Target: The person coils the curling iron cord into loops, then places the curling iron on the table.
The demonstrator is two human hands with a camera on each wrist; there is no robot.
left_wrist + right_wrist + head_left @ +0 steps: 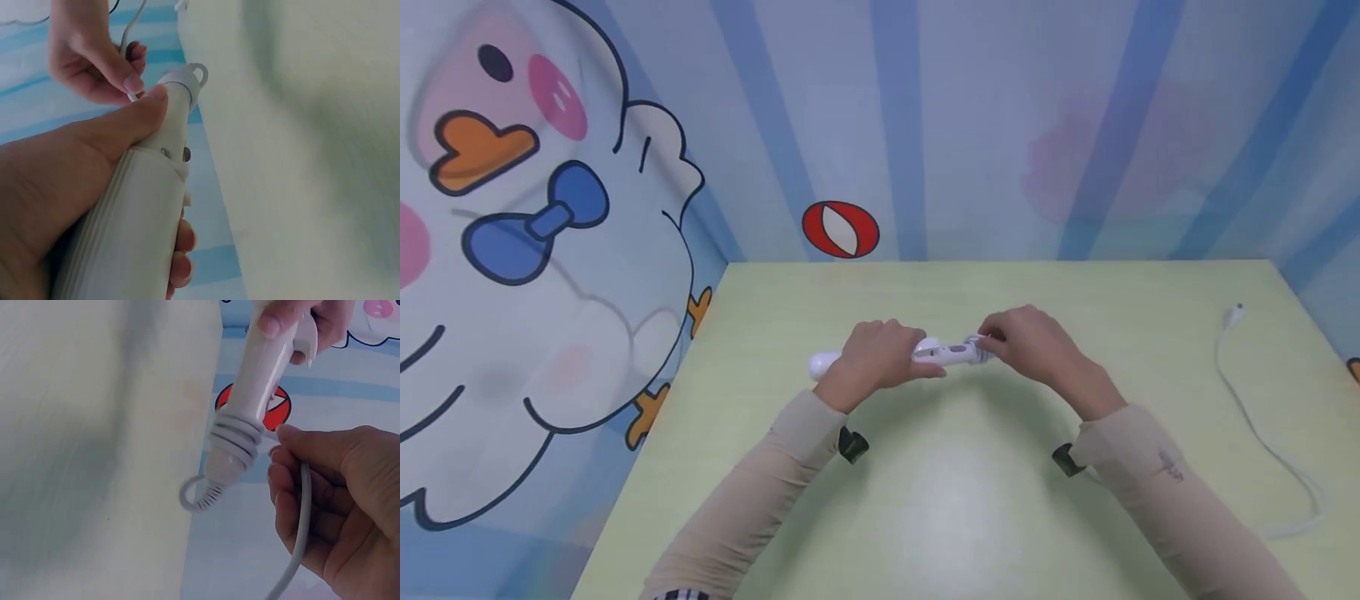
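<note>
Winding the pale cord (pixel 305 506) round the handle end (pixel 226 467) of the white wand-shaped appliance (pixel 953 356), to judge by the coils (pixel 237 439) lying there. Holds the appliance in the left hand (pixel 880 354), with fingers wrapped round the body, leaving the coiled end sticking out toward the right hand (pixel 1033 346). Pinches the cord between right thumb and fingers, with hardly any gap, just beside the coils. Leaves the plug (pixel 1236 314) well off to the right of both grips, on the table (pixel 925 517). Seems to call next for another turn round the handle end, keeping the cord taut and snug against the coils without loosening the left hold.
</note>
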